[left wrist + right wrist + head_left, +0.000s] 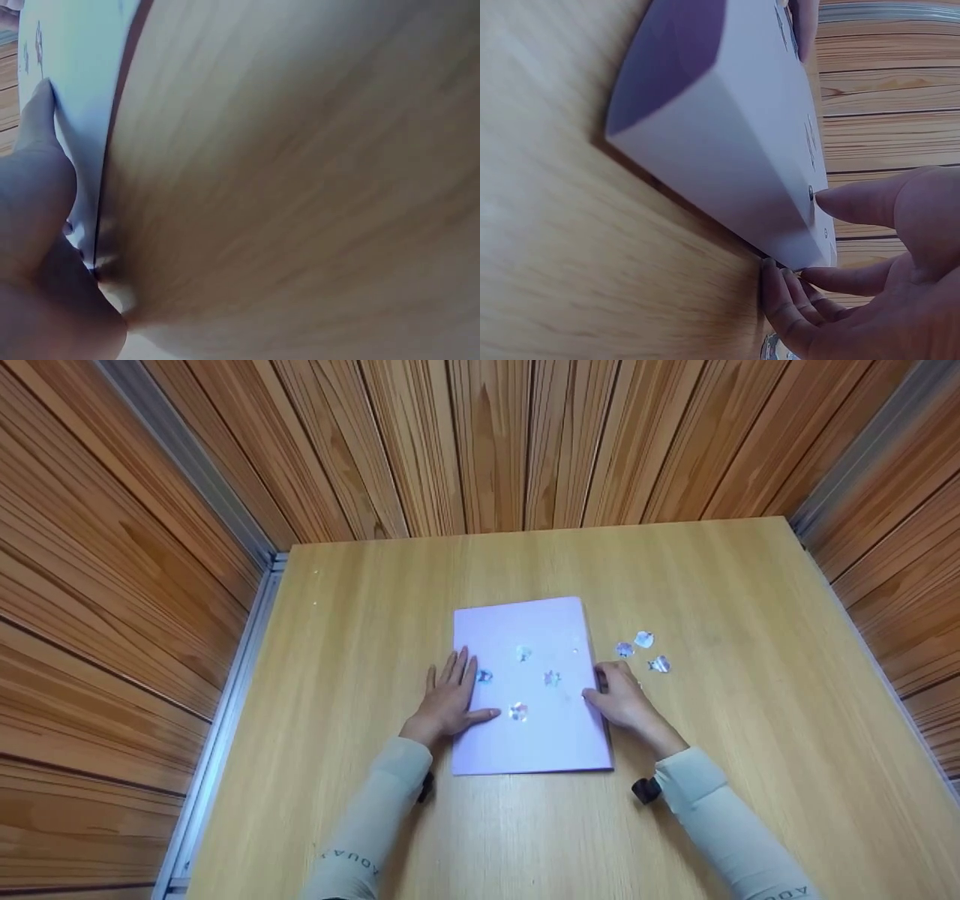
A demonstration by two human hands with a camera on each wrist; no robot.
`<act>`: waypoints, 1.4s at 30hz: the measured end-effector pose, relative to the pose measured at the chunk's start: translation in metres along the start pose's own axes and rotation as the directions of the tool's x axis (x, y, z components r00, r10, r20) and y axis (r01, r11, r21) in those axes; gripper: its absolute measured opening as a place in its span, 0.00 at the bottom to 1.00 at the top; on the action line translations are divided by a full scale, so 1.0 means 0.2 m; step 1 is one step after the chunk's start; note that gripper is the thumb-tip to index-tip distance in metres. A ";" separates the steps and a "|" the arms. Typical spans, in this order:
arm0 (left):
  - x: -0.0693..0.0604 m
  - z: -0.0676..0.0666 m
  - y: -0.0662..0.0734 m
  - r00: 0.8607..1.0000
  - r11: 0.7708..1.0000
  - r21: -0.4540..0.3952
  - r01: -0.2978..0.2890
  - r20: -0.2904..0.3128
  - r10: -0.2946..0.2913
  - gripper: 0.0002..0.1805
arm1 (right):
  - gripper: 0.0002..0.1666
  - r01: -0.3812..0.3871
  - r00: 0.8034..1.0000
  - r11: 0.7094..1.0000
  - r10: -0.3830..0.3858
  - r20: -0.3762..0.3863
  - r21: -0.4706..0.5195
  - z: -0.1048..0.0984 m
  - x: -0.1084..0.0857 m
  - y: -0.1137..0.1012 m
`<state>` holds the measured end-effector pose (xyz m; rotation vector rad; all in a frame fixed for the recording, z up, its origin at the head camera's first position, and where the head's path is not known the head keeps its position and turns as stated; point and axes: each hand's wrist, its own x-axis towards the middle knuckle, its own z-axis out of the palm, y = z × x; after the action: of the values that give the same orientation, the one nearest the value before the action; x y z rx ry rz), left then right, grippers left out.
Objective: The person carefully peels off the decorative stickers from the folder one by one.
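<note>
A lilac folder [540, 746] lies flat on the table, its side edge showing as a thick spine-like face in the right wrist view. Several shiny stickers [518, 712] are spread over its cover. My left hand [448, 701] rests on the folder's left side with fingers extended, the thumb near the lowest sticker. At the right edge, my right hand [626, 701] grips the folder: the thumb is on top beside a small round snap [811, 193], and the curled fingers [786, 307] are at the lower edge. The left wrist view shows only part of the left hand.
Three loose shiny stickers [644, 639] lie on the wooden table [360, 622] to the right of the folder. Wood-plank walls [487, 450] with metal frame bars [225, 720] stand around the table's back and sides.
</note>
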<state>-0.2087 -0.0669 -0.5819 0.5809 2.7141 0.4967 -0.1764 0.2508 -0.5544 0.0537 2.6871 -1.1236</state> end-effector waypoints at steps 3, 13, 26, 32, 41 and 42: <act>0.00 0.01 0.00 1.000 1.000 0.019 -0.005 -0.008 0.005 0.59 | 0.32 -0.007 1.000 1.000 0.007 0.007 -0.011 0.00 0.00 -0.01; 0.00 0.00 0.00 1.000 0.999 0.043 -0.011 -0.007 0.012 0.59 | 0.34 0.007 0.996 0.996 -0.015 -0.088 -0.090 0.01 0.02 -0.08; 0.01 0.00 -0.01 0.999 0.997 0.075 0.012 0.043 -0.015 0.60 | 0.23 0.186 0.982 0.969 -0.188 0.004 -0.160 0.07 0.11 -0.15; 0.01 0.00 -0.01 1.000 0.996 0.088 0.006 0.028 -0.008 0.60 | 0.18 0.158 0.987 0.974 -0.155 0.034 -0.162 0.07 0.13 -0.18; 0.02 0.01 -0.01 0.999 0.997 0.070 0.018 0.034 -0.020 0.60 | 0.14 0.146 0.989 0.976 -0.142 0.041 -0.162 0.07 0.13 -0.19; 0.02 0.01 -0.01 0.999 0.998 0.067 0.020 0.035 -0.022 0.60 | 0.15 0.148 0.989 0.975 -0.142 0.043 -0.166 0.08 0.13 -0.19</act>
<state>-0.2112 -0.0667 -0.5861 0.5723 2.7090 0.3883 -0.2036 0.2122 -0.5445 -0.1895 2.7847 -0.9217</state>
